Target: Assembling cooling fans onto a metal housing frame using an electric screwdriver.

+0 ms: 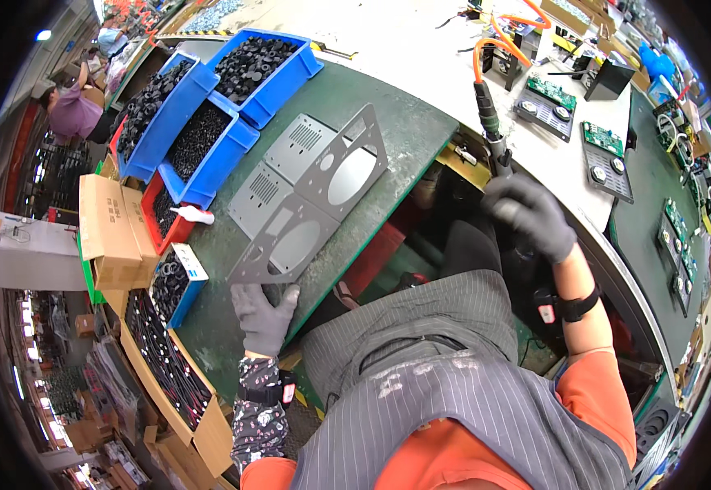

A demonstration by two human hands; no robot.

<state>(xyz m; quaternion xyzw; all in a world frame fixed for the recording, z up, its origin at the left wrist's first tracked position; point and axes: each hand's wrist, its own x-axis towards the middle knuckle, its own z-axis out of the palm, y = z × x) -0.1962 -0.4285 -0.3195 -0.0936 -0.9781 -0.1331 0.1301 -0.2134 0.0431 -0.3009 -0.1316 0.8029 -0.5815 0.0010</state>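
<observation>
My left hand (262, 320), in a grey glove, is at the near edge of a grey metal panel (262, 260) with a large round cutout. Its thumb and fingers are spread, with the tips at that edge. A second cutout panel (369, 131) continues away from the first, and two lighter vented plates (259, 202) lie along their left side on the green tabletop. My right hand (535, 219), gloved too, has its fingers curled at the lower end of a black power screwdriver (488, 114) on an orange hose. The driver's tip is hidden.
Blue bins (270, 94) of small black parts stand at the far left, beside a red bin (159, 208) and a white bottle (192, 214). A carton (119, 233) is left of them. Speaker panels with green circuit boards (604, 139) lie at right. Another person (74, 110) is far left.
</observation>
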